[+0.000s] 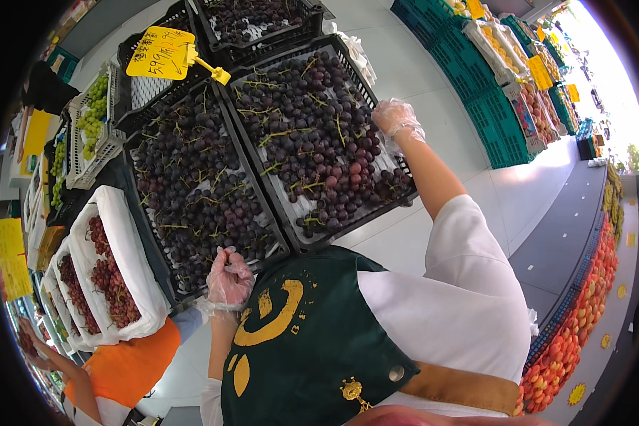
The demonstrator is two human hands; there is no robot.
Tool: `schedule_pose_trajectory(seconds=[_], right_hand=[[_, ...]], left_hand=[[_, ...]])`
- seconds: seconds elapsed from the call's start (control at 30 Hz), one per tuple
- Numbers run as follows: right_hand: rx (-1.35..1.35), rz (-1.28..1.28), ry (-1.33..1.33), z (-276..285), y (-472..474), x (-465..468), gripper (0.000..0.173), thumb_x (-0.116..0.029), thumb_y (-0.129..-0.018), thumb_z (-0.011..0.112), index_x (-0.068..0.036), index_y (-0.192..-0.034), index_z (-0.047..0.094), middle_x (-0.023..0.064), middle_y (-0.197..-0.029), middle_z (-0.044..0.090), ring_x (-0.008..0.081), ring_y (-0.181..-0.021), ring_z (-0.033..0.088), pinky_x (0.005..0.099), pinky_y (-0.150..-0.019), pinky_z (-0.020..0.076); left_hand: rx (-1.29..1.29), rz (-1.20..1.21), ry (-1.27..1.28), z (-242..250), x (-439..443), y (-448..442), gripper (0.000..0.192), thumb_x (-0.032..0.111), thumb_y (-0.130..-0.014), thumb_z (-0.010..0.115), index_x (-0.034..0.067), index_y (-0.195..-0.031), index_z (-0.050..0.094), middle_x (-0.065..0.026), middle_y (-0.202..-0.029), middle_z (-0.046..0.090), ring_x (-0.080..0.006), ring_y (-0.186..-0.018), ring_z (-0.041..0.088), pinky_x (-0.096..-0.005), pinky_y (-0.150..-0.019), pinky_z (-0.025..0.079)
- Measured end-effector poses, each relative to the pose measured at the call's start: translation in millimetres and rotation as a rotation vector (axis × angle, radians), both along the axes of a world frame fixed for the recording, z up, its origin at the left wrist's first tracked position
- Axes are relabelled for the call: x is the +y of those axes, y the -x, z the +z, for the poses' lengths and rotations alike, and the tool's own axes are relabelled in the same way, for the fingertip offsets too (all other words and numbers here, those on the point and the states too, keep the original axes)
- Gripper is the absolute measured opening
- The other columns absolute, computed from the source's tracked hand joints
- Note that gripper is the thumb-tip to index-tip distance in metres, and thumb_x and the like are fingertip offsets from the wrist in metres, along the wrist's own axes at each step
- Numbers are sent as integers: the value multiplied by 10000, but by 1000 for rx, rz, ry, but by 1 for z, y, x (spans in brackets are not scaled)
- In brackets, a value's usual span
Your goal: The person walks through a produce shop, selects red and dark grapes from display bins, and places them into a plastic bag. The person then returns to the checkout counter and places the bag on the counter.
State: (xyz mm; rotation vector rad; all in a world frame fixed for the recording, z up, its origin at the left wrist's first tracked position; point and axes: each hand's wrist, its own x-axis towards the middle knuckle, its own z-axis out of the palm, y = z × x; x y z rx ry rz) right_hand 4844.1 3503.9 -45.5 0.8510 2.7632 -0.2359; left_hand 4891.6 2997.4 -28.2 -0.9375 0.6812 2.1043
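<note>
My left hand (231, 279), in a clear plastic glove, has its fingers curled at the near edge of a black plastic crate (253, 183) of dark grapes (191, 160). Nothing shows between those fingers. Also gloved, my right hand (395, 118) is at the right rim of a second black crate (277, 63), its fingers bent towards the grapes inside. Whether it grips the rim or a grape is hidden. Dark purple grapes (303, 128) with green stems fill this second crate, some redder ones (346, 175) near its front. White padding shows beneath them.
A yellow price sign (161, 52) on a clip stands over a black crate behind. Left are a white foam box (109, 199) of red grapes and a crate of green grapes (93, 114). A person in orange (130, 367) is lower left. Green crates (476, 101) stand right, beyond tiled floor.
</note>
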Motion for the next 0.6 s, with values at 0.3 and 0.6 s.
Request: schedule_pose_trajectory(seconds=[0.3,0.6], right_hand=[[250,-255,100,-66,73,28,522,-279,-893,549,-133,-1386,458,187,-1372,518,374,-1259,513,445,-1050,426],[170,-274,62,-82,96,28,512,-280,-918,513,-142,-1404,424,203,-1389,490,405,-1257,502,470,-1049,427]], left_hand=[[41,95,86,6,0,3,217,306,-1004,538,92,-991,572,-2,-760,582,-123,-620,512,-279,-574,430],[-54,206,89,2,6,0,198,301,-997,551,107,-962,575,19,-756,588,-100,-591,525,-267,-546,449]])
